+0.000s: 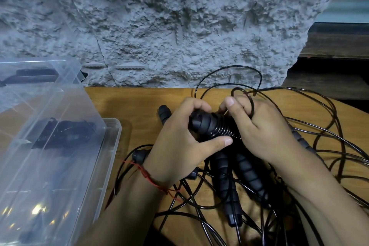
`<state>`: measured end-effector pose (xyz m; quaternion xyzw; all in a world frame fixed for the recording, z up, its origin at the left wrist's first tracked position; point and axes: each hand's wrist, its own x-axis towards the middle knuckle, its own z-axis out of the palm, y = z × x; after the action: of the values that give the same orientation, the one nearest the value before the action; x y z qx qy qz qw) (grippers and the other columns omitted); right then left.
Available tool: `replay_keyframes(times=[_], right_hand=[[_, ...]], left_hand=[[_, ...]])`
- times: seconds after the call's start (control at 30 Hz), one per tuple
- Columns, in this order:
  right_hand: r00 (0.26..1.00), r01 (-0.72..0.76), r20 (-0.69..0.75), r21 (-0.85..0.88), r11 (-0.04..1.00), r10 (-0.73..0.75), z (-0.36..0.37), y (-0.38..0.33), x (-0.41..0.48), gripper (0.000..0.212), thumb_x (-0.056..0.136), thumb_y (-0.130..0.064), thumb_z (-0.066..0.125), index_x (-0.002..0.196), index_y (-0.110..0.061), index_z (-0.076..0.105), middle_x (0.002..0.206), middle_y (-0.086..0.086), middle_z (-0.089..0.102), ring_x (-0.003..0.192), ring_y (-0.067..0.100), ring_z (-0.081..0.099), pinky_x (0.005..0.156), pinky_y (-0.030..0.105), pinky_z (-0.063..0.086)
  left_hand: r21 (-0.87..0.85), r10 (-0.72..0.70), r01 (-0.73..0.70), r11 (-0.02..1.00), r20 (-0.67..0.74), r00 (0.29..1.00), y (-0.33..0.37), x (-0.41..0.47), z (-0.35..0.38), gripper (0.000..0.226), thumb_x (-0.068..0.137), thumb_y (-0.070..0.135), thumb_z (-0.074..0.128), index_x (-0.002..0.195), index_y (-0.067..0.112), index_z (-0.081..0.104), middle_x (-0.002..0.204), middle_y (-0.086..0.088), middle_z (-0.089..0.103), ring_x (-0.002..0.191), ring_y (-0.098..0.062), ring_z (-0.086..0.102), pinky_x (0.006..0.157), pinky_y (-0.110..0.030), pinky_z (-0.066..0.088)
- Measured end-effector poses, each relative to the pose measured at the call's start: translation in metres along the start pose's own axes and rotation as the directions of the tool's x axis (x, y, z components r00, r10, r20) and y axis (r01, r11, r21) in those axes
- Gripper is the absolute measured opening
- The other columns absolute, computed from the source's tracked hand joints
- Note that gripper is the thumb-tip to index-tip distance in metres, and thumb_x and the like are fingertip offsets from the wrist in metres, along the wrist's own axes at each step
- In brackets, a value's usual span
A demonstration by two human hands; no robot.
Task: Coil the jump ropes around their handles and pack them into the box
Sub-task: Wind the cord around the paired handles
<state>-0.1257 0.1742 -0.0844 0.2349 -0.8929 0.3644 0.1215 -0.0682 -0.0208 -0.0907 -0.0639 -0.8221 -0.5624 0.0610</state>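
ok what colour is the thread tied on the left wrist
Red; the thread shows best in the head view.

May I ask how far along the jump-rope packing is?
Done: dark bundles lie in the clear plastic box. In hand: the left hand grips black ribbed handles; right hand pinches thin black cord, partly coiled round them. Left: loose handles amid tangled cord on the wooden table.

Black gear on brown wood.
The cords (pixel 252 104) are glossy black, the handles (pixel 201 124) matt black with spiral ridges; the box (pixel 111 146) is clear, the table (pixel 139 102) warm brown, the wall (pixel 159 26) mottled grey, the wrist thread (pixel 146 174) red.
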Motion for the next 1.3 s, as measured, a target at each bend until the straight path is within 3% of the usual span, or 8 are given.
replay_keyframes(times=[0.17,0.43,0.6,0.77,0.93,1.03,1.2,1.3], right_hand=[[0.985,-0.127,-0.107,0.089,0.988,0.136,0.003,0.005,0.000,0.053,0.109,-0.056,0.038,0.081,-0.026,0.072,0.067,-0.009,0.068,0.068,0.008,0.066,0.063,0.031,0.048],[0.990,-0.131,-0.048,0.019,0.991,0.131,0.001,0.002,-0.001,0.099,0.097,-0.082,-0.002,0.075,-0.012,0.066,0.065,0.002,0.061,0.068,0.020,0.061,0.066,0.043,0.049],[0.994,-0.104,-0.037,-0.057,0.993,0.102,0.002,-0.006,-0.003,0.102,0.096,-0.078,-0.013,0.080,-0.019,0.068,0.073,-0.003,0.064,0.073,0.021,0.063,0.070,0.041,0.050],[1.000,0.014,-0.010,-0.168,0.986,-0.015,0.004,-0.016,-0.006,0.093,0.100,-0.071,-0.011,0.083,-0.022,0.065,0.079,-0.005,0.062,0.074,0.022,0.061,0.063,0.039,0.047],[0.998,0.060,0.045,-0.155,0.986,-0.053,0.005,-0.012,-0.008,0.088,0.102,-0.071,-0.008,0.083,-0.025,0.064,0.081,-0.007,0.059,0.074,0.016,0.060,0.062,0.039,0.048],[0.992,0.103,0.092,-0.150,0.983,-0.090,0.007,-0.009,-0.007,0.087,0.103,-0.071,-0.007,0.080,-0.024,0.063,0.077,-0.006,0.050,0.072,0.013,0.055,0.059,0.040,0.045],[0.988,0.130,0.099,-0.161,0.978,-0.116,0.011,-0.009,-0.007,0.083,0.104,-0.070,-0.006,0.078,-0.025,0.059,0.076,-0.007,0.047,0.072,0.013,0.053,0.058,0.039,0.043],[0.987,0.144,0.092,-0.167,0.975,-0.130,0.012,-0.009,-0.008,0.071,0.105,-0.068,-0.003,0.074,-0.031,0.048,0.074,-0.009,0.044,0.070,0.010,0.049,0.055,0.035,0.034]], left_hand=[[-0.101,0.040,-0.034,0.994,0.051,0.998,-0.007,0.000,0.002,0.049,0.087,0.015,0.086,0.127,0.028,0.059,0.124,0.006,0.064,0.117,-0.023,0.068,0.099,-0.042,0.060],[0.437,0.351,-0.304,0.847,-0.030,0.936,-0.014,0.005,-0.005,0.044,0.096,0.037,0.072,0.138,0.026,0.067,0.131,0.014,0.062,0.121,-0.014,0.058,0.105,-0.033,0.048],[0.518,0.466,-0.371,0.771,-0.061,0.883,-0.013,0.003,-0.005,0.025,0.098,0.032,0.072,0.119,0.022,0.080,0.127,0.007,0.068,0.112,-0.018,0.064,0.093,-0.031,0.053],[0.447,0.287,-0.263,0.855,0.014,0.958,-0.010,0.008,-0.013,0.024,0.094,0.042,0.071,0.109,0.025,0.078,0.111,0.017,0.064,0.102,-0.007,0.064,0.083,-0.023,0.055],[0.380,0.075,-0.142,0.914,0.186,0.980,-0.009,0.008,-0.025,0.027,0.091,0.051,0.072,0.114,0.035,0.072,0.116,0.022,0.061,0.113,-0.003,0.059,0.094,-0.018,0.045],[0.314,-0.017,-0.055,0.948,0.224,0.974,-0.007,0.008,-0.030,0.026,0.090,0.047,0.076,0.114,0.038,0.072,0.117,0.021,0.062,0.110,-0.002,0.063,0.095,-0.026,0.052],[0.385,0.016,-0.104,0.917,0.224,0.974,-0.005,0.007,-0.031,0.024,0.093,0.039,0.076,0.114,0.029,0.073,0.113,0.019,0.063,0.105,-0.003,0.063,0.091,-0.027,0.057],[0.421,0.026,-0.112,0.900,0.205,0.978,-0.003,0.007,-0.026,0.021,0.088,0.034,0.077,0.106,0.025,0.073,0.103,0.017,0.062,0.094,-0.002,0.062,0.079,-0.013,0.049]])
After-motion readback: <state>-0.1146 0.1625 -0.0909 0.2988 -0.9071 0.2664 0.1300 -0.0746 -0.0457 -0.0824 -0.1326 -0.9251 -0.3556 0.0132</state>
